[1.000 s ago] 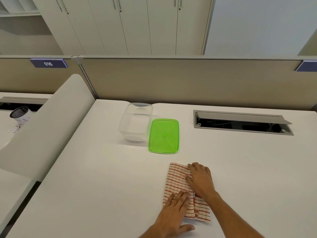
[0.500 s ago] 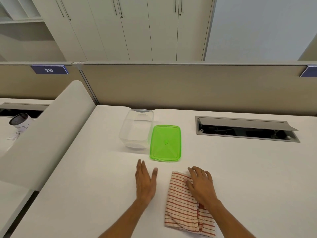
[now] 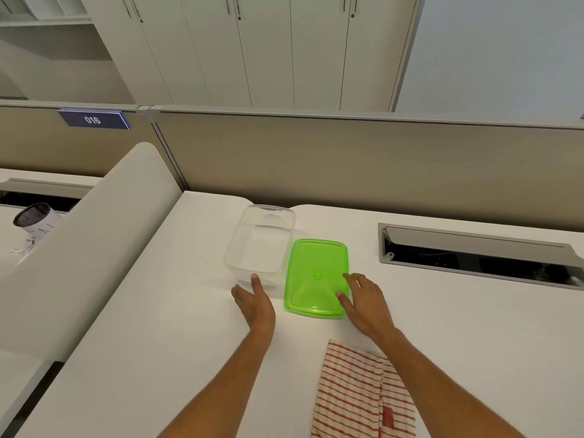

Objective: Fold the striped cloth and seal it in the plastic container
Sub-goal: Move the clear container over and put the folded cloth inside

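Observation:
The red-and-white striped cloth (image 3: pixel 360 393) lies folded on the white desk near the front edge, with no hand on it. A clear plastic container (image 3: pixel 259 245) stands empty farther back. Its green lid (image 3: pixel 316 276) lies flat just to the right of it. My left hand (image 3: pixel 254 303) is open, fingers pointing at the container's near corner, fingertips almost touching it. My right hand (image 3: pixel 366 303) is open beside the lid's near right corner, thumb and fingertips touching the lid's edge.
A cable hatch (image 3: pixel 474 257) with a raised flap opens in the desk at the right. A beige partition (image 3: pixel 316 159) runs along the back. A white curved divider (image 3: pixel 94 248) borders the desk on the left, with a small round device (image 3: pixel 34 219) beyond it.
Both hands left the folded cloth and moved forward: the left towards the container, the right to the lid. The cloth stays where it lay, lower in view as the head camera tilted up.

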